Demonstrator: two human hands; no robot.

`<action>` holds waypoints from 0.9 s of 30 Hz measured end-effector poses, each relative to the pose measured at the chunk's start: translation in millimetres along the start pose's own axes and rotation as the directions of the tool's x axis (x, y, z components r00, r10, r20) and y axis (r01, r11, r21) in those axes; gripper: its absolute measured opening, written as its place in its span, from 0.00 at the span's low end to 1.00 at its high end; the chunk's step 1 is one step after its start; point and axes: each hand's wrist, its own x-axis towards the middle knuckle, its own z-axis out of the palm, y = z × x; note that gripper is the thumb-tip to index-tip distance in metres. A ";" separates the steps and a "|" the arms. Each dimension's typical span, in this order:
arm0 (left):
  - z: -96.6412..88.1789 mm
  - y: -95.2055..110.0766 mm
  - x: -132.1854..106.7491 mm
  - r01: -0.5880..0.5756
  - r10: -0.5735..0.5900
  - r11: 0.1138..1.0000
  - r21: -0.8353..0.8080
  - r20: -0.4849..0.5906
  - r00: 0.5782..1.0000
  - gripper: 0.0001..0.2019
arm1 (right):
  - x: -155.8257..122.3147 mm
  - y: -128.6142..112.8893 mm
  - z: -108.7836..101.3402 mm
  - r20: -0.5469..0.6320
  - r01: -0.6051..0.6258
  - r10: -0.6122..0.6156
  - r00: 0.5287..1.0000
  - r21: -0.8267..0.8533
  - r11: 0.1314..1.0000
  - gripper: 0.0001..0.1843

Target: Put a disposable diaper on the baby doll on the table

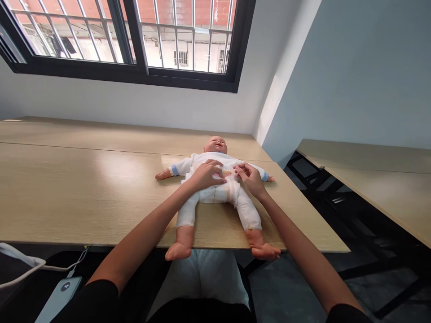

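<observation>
Okay, so working left to right: down by your lap there's a pale phone (60,291) with a white cable (63,268) running off it, well out of the way below the tabletop (84,188). Your left hand (208,175) is open, lying palm-down across the belly of the baby doll (215,146), and that flat spread looks like it's there to pin the doll so it can't slide around on the smooth wood. The doll is on its back in the middle of the tabletop, head pointing away from you, arms out, with its feet (178,251) poking just past the near edge. That puts the body square in front of you, within easy reach of both hands. It's wearing a white cloth suit (215,195) with blue cuffs (265,176). Your right hand (249,178) is closed to a pinch, with the fingertips (238,169) on the front of the suit, right beside your left hand. It looks like they've got a bit of the cloth, though it's too small to be sure. A second desk (377,184) sits off to the right, well apart.
</observation>
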 end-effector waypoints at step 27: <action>-51.8 -60.4 -57.6 0.432 -0.470 0.872 0.231 0.144 0.871 0.05 | -4.4 -3.5 -0.3 0.246 0.204 -0.170 0.954 -0.117 0.972 0.22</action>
